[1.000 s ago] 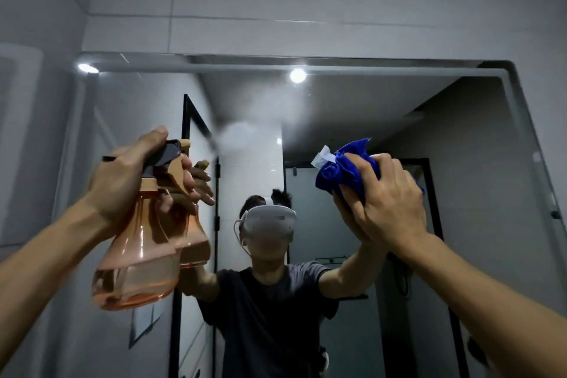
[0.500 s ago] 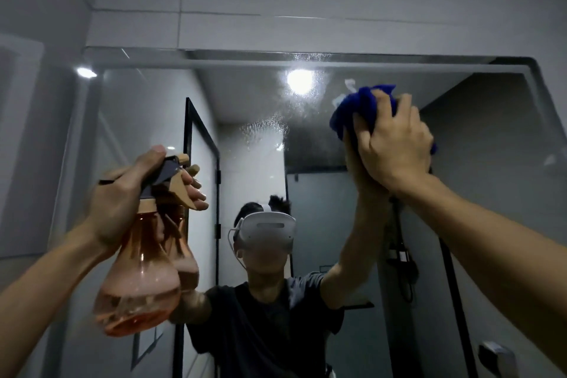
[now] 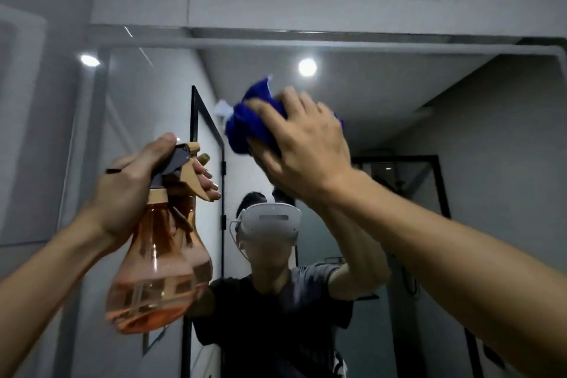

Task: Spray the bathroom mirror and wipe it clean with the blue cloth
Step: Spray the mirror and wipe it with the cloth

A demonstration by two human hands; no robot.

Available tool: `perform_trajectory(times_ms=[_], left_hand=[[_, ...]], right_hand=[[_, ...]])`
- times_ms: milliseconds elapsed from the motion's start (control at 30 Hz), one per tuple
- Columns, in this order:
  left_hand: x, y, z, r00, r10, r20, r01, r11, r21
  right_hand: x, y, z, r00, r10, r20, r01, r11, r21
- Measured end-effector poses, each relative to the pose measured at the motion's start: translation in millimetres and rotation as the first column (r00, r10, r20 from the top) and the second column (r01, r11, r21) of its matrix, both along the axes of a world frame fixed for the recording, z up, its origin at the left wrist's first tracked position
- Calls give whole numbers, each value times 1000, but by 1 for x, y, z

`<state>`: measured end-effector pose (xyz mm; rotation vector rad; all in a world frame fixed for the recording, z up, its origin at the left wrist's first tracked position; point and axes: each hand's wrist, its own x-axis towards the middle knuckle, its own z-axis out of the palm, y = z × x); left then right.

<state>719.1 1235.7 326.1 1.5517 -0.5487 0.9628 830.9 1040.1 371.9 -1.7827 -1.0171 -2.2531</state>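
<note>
— Moved? Right hand (image 3: 302, 144) and cloth (image 3: 245, 123) slid left and down the mirror (image 3: 460, 120).
— Grip? Fingers curl on cloth, blurred. Left hand (image 3: 129, 190) grips bottle (image 3: 153, 273) neck; trigger finger hidden.

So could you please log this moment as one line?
phase: wiping | right hand: presses blue cloth on mirror | left hand: grips spray bottle

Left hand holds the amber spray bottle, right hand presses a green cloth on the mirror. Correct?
Not quite: the bunched cloth is blue, not green, as the head view shows. The rest stands: the left hand grips the amber transparent plastic spray bottle, and the right hand presses the cloth on the wall mirror.
</note>
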Motion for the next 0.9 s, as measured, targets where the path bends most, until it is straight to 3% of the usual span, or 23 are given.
perform_trajectory(times_ms=[100,200,333,467,567,633,800,900], left_hand=[[0,-4,-2,1000,8,18,-7,1000,-13],[0,-4,-2,1000,30,9,-30,1000,4],[1,-1,-3,999,45,16,-45,999,6],[1,-3,-4,996,76,51,-77,997,17],[1,-3,-3,997,62,50,-62,998,12],[0,-4,-2,996,69,54,-71,997,24],[0,-1,-1,997,65,35,-66,997,27],[2,1,-1,997,69,45,-69,997,17]], right_hand=[[12,-30,-40,999,-43,12,44,992,-119],[21,-56,-28,999,-33,9,34,995,-90],[29,-75,29,999,-29,-16,31,989,145],[23,-61,95,986,41,-161,30,910,413],[10,-23,112,976,66,-208,45,874,484],[1,3,102,979,74,-192,18,899,438],[-6,29,34,999,39,15,-41,995,96],[-1,7,-9,1000,11,-7,-11,1000,5]])
